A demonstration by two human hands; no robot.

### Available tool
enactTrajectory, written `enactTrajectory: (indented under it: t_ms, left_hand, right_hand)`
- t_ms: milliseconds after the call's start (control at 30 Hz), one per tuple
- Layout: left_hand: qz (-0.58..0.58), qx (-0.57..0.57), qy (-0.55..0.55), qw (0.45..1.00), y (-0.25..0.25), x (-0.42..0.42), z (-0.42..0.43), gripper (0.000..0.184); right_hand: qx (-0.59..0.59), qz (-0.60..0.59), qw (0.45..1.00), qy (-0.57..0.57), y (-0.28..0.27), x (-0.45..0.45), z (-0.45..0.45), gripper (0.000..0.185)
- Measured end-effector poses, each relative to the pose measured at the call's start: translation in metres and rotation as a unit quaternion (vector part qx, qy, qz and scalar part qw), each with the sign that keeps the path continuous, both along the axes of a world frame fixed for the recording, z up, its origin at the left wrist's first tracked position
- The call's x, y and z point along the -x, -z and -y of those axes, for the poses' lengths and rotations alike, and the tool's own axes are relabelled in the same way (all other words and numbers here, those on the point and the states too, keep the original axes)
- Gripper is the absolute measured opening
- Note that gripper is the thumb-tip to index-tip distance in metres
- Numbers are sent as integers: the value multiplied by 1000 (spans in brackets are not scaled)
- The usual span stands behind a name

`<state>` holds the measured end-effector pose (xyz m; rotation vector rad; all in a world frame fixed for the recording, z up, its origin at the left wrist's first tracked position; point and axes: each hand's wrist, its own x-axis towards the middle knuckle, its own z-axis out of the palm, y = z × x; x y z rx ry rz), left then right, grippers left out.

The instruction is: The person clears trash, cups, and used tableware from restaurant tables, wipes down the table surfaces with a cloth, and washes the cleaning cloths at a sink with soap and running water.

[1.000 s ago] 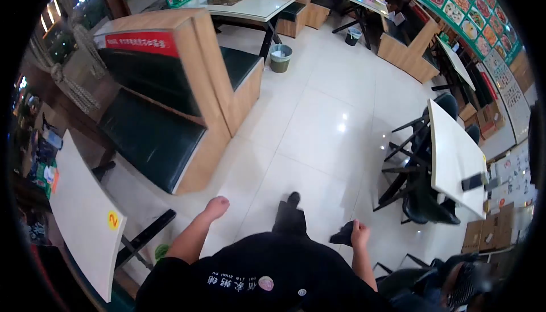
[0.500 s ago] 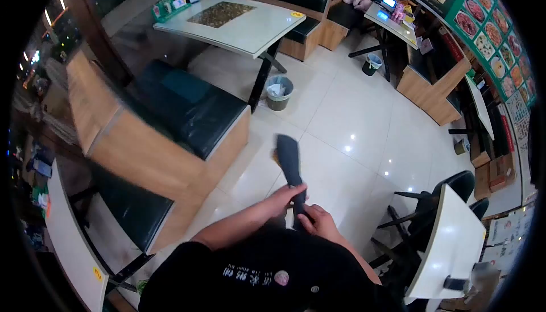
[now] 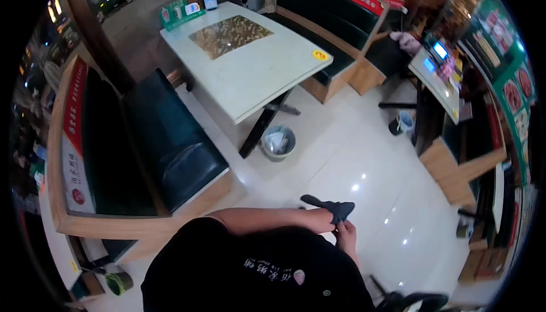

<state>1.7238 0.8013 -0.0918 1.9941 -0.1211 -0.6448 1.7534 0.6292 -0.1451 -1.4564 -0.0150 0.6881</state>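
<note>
A dark grey cloth (image 3: 327, 203) is bunched up in front of my body, above the tiled floor, with one end hanging out to the left. My left hand (image 3: 321, 219) reaches across from the left and touches the cloth's lower side; its fingers are mostly hidden by the cloth. Just right of it, my right hand (image 3: 346, 234) pinches the lower edge of the same cloth. The two hands are close together.
Ahead on the left stands a white table (image 3: 256, 67) with a green caddy (image 3: 182, 15). A bin (image 3: 278, 143) sits by its leg. Green benches (image 3: 176, 136) line the left side. Another table (image 3: 435, 84) is at right.
The view has turned right and come nearer the white table and bin. The cloth, stretched upright between my hands half a second ago, is now bunched and further right.
</note>
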Motion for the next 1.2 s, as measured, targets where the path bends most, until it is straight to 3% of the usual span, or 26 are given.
enactTrajectory:
  t_ms: [33, 67, 133, 167, 200, 267, 333, 400, 500, 533, 633, 700, 733, 800, 833, 867, 933, 967, 1000, 1100, 1200]
  left_hand:
    - [86, 44, -54, 994, 9, -26, -10, 29]
    - [81, 43, -61, 994, 12, -55, -19, 29]
    - [-47, 13, -157, 986, -10, -102, -47, 37]
    - [-51, 4, -209, 977, -7, -125, -60, 44]
    - [-49, 10, -254, 966, 15, -151, -71, 37]
    - [33, 240, -382, 892, 12, -184, -103, 27]
    - [-9, 360, -446, 819, 10, -218, -137, 26]
    - [66, 456, -511, 725, 7, -245, -168, 27]
    - [24, 616, -528, 585, 17, -289, -236, 29]
    - [23, 621, -530, 576, 15, -304, -257, 29]
    - [46, 583, -638, 502, -3, -355, -311, 31]
    - [51, 505, -674, 537, -12, -387, -339, 34]
    - [49, 503, -683, 528, -13, -400, -351, 34]
    - [116, 465, -659, 580, -12, -425, -371, 34]
    - [110, 365, -692, 613, -17, -435, -378, 26]
    - [104, 364, -704, 601, -10, -445, -389, 26]
    - [125, 226, -756, 602, 1, -455, -400, 20]
    - [151, 218, -760, 593, 3, -461, -403, 18]
    - [156, 193, -787, 565, 3, -471, -404, 19]
    - [110, 120, -838, 521, -23, -498, -407, 26]
    - [169, 163, -859, 455, -43, -522, -409, 42]
  right_hand:
    - [36, 23, 999, -18, 3, -39, -13, 26]
    - [71, 38, 996, -30, 0, -70, -24, 27]
    - [35, 55, 995, -70, -23, -128, -57, 27]
    - [87, 103, 984, -119, -30, -161, -70, 26]
    - [90, 103, 982, -127, -38, -187, -86, 26]
    - [21, 174, 979, -108, -49, -244, -127, 27]
    - [6, 276, 947, -164, -64, -297, -165, 23]
    - [-23, 274, 946, -173, -69, -344, -198, 19]
    - [-63, 232, 958, -156, -67, -416, -251, 19]
    - [-61, 236, 952, -185, -64, -439, -260, 22]
    - [-50, 232, 943, -234, -77, -502, -296, 25]
    - [-59, 191, 953, -227, -96, -535, -332, 24]
    - [-58, 183, 952, -237, -94, -557, -349, 24]
    - [-78, 187, 945, -257, -81, -603, -379, 20]
    - [-75, 215, 933, -278, -69, -625, -393, 18]
    - [-72, 204, 931, -293, -59, -647, -410, 18]
    - [41, 310, 875, -370, -51, -682, -441, 17]
    - [-42, 207, 896, -390, -46, -694, -460, 18]
    - [-95, 213, 879, -416, -38, -709, -480, 20]
    - [-111, 208, 855, -462, -50, -742, -533, 21]
    - [-60, 133, 831, -537, -61, -769, -573, 22]
